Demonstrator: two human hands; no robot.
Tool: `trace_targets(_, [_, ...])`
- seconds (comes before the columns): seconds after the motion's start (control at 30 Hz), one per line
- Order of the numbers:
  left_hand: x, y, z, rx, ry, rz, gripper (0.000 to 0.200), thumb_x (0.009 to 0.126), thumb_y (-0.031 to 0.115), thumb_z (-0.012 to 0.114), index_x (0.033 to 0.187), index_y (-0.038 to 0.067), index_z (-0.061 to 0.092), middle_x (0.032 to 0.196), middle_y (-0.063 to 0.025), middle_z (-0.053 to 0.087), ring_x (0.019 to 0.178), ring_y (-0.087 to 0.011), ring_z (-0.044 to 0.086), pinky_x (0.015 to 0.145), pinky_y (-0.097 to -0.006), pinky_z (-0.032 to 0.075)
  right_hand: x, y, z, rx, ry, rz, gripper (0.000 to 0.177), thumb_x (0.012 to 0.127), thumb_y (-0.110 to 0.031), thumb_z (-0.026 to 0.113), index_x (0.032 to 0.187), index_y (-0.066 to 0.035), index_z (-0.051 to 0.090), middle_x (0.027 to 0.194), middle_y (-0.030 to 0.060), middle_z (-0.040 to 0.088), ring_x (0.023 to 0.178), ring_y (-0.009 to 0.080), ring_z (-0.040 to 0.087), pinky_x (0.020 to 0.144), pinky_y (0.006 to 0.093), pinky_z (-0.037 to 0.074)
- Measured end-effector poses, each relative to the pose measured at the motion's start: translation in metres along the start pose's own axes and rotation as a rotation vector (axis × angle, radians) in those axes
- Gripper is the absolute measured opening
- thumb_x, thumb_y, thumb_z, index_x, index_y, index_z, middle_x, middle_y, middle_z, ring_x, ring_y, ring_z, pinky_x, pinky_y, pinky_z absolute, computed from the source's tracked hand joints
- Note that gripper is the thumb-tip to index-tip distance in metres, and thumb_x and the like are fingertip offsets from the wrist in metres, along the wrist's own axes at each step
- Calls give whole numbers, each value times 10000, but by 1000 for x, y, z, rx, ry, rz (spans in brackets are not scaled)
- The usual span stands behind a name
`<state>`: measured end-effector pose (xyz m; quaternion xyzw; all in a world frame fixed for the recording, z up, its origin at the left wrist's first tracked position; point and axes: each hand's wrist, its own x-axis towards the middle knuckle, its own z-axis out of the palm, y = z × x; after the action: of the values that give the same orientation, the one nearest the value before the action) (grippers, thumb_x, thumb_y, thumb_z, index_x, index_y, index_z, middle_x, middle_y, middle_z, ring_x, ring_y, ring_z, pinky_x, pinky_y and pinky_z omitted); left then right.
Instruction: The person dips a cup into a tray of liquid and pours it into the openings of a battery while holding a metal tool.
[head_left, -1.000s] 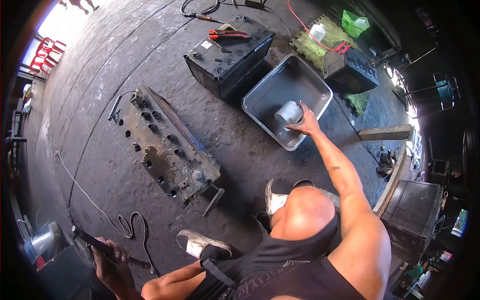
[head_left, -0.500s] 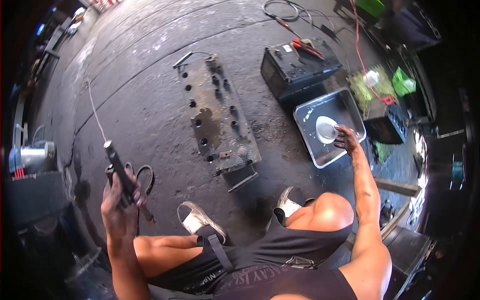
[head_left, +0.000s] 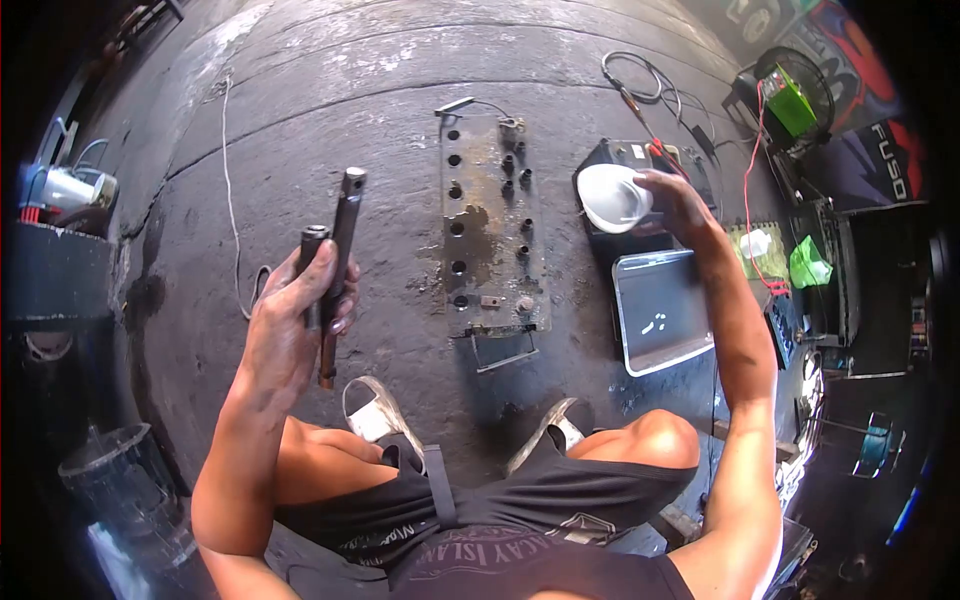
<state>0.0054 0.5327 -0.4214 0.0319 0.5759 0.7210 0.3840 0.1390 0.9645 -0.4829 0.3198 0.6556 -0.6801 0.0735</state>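
Observation:
Two dark metal rods (head_left: 345,215) stand roughly upright in my left hand (head_left: 300,290), its fingers wrapped round them. My right hand (head_left: 675,205) grips the rim of a white translucent bowl (head_left: 604,198), which is held above the near-left part of a black battery (head_left: 640,155). Below the bowl sits a rectangular tray (head_left: 665,345) with a pale rim, a dark inside and small white spots on its bottom. Between my hands, on the floor, lies a long rusty metal block (head_left: 495,220) with a row of round holes and a dark wet patch.
A coiled cable (head_left: 640,75) lies beyond the battery. On the right are a green plastic bag (head_left: 810,263), a red wire (head_left: 748,190), a second battery (head_left: 781,335) and a green box (head_left: 790,100). My shoes (head_left: 375,415) rest near the block's front end.
The bowl has been lifted out of the tray by my right hand and moved up toward the battery. My left hand has shifted right with the rods. The view has turned.

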Motion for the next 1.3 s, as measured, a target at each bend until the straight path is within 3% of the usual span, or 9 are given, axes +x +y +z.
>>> trace_targets(0.07, [1, 0, -4, -18, 6, 12, 291, 938, 326, 558, 923, 36, 543, 812, -26, 528, 649, -82, 470, 563, -225, 386, 16, -23, 26, -21, 51, 26, 469, 803, -376, 630, 1157, -70, 591, 1123, 134, 594, 1013, 240, 576, 809, 490, 503])
trace_targets(0.13, [1, 0, -9, -16, -77, 11, 290, 934, 325, 566, 919, 36, 545, 812, -25, 523, 642, -79, 468, 560, -222, 382, 35, -40, 38, -111, -45, 13, 488, 822, -378, 602, 1206, -77, 587, 1160, 133, 592, 1024, 251, 577, 809, 470, 505])
trace_targets(0.17, [0, 0, -9, -6, -69, 15, 291, 962, 323, 503, 956, 34, 533, 815, -26, 509, 665, -94, 465, 569, -235, 380, 49, -45, 42, -119, -54, 10, 488, 822, -378, 602, 1206, -77, 587, 1160, 133, 592, 1024, 251, 577, 809, 470, 505])
trace_targets(0.27, [1, 0, -12, -10, -105, 20, 292, 963, 323, 500, 933, 35, 536, 792, -26, 500, 655, -95, 462, 562, -237, 377, 77, -56, 58, -279, -129, -84, 496, 836, -384, 574, 1234, -90, 589, 1193, 126, 596, 1026, 265, 589, 807, 456, 509])
trace_targets(0.33, [1, 0, -14, -1, -112, 22, 299, 964, 327, 497, 914, 35, 538, 762, -25, 489, 646, -97, 460, 567, -237, 375, 84, -65, 75, -509, -118, -255, 507, 830, -406, 568, 1235, -103, 597, 1217, 115, 599, 1027, 273, 600, 810, 446, 512])
trace_targets(0.37, [0, 2, -12, -5, -94, 3, 300, 964, 328, 498, 909, 36, 539, 754, -26, 488, 645, -98, 458, 573, -236, 375, 89, -73, 84, -375, -75, -103, 543, 802, -440, 599, 1223, -97, 604, 1191, 113, 615, 1015, 273, 609, 826, 441, 510])
trace_targets(0.5, [-3, 5, -14, 16, -79, -21, 301, 958, 332, 508, 895, 40, 543, 739, -28, 488, 643, -103, 453, 588, -236, 375, 103, -88, 101, -432, -5, 5, 598, 738, -468, 680, 1188, -77, 620, 1130, 115, 639, 964, 255, 633, 790, 405, 533])
trace_targets(0.93, [-5, 8, -25, 3, -83, -8, 300, 951, 328, 522, 909, 33, 552, 748, -23, 503, 640, -99, 455, 589, -231, 380, 125, -100, 119, -620, 73, -37, 684, 657, -531, 723, 1130, -44, 644, 1031, 126, 664, 900, 235, 655, 790, 390, 532])
trace_targets(1.3, [-5, 9, -27, 53, -108, -24, 303, 951, 343, 512, 893, 51, 568, 735, -7, 498, 638, -96, 452, 591, -228, 372, 148, -98, 122, -790, 141, -31, 685, 611, -568, 755, 982, 5, 695, 909, 124, 685, 821, 224, 669, 733, 344, 538])
